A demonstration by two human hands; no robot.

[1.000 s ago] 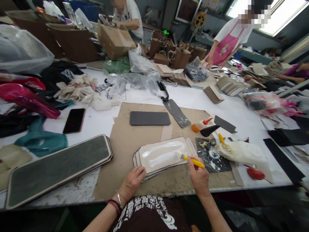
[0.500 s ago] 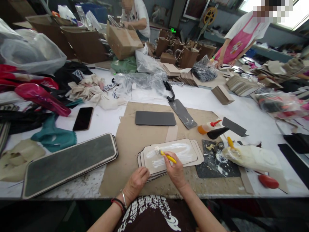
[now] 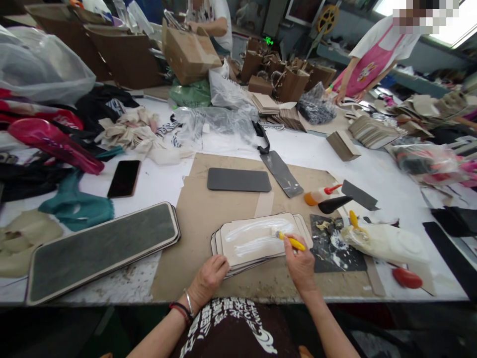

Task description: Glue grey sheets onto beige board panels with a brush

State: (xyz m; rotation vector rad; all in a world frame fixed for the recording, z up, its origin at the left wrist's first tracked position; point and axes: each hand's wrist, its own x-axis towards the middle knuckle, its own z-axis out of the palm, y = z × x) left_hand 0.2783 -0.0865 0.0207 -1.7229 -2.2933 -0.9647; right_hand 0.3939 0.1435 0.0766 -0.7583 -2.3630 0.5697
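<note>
My right hand (image 3: 301, 263) is closed round the yellow handle of a small glue brush (image 3: 292, 242). Its bristles touch the top beige panel (image 3: 238, 255), where wet white glue streaks run lengthwise. This panel tops a loose stack of rounded-corner panels. At the stack's near left corner, my left hand (image 3: 210, 278) grips the edge, fingers together; its fingertips are partly hidden. To the right, a dark glue-smeared board (image 3: 328, 258) lies beside a whitish glue bottle (image 3: 391, 243) on its side, a yellow piece at its neck.
Two grey panels (image 3: 238, 180) lie beyond on the cardboard sheet (image 3: 190, 199). A long stack of green-grey panels (image 3: 104, 253) and a phone (image 3: 124, 179) are at left. An orange-filled bottle (image 3: 313, 198) stands near the right. Two people work across the table, one in a pink apron (image 3: 367, 64).
My right hand has swept the brush rightward along the panel, leaving longer glue streaks. My left hand stays at the panel's corner. The view has shifted slightly.
</note>
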